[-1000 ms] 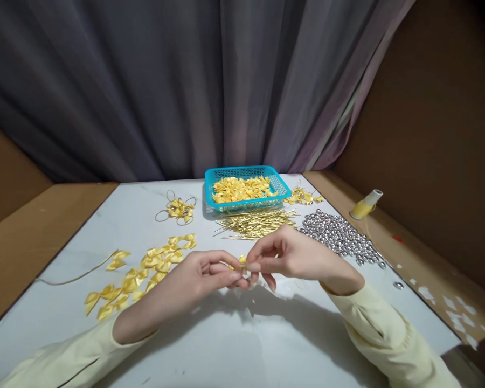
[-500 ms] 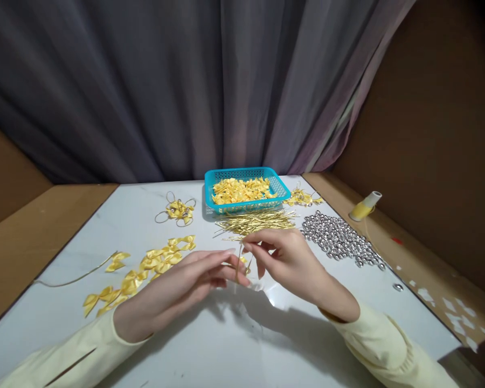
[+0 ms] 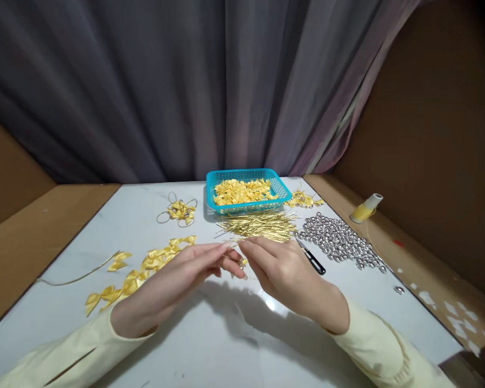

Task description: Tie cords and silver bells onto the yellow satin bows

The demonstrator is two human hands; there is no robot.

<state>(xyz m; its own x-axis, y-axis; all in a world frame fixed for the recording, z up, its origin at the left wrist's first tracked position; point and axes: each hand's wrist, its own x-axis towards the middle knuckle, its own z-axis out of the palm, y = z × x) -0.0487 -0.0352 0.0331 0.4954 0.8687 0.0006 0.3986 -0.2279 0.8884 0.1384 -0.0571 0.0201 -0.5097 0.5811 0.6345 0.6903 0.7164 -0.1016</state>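
Fingers (image 3: 216, 253) first: on my left hand (image 3: 173, 280) they're drawn together, tips pinched on a small bow (image 3: 244, 262) held just above the tabletop (image 3: 226, 334). The bow sits low between both hands, just under the meeting fingertips, on the left hand's side of the gap. Moving right, my right hand (image 3: 285, 272) has its fingers (image 3: 258, 249) closed too, tip to tip against the left's. Whether they clamp anything I can't tell; it's too small. Just beyond the tips lies the pile of gold ties (image 3: 261, 225), its long axis running left to right. The snips (image 3: 312, 258) lie slantwise just beside my right hand, the nearer one.
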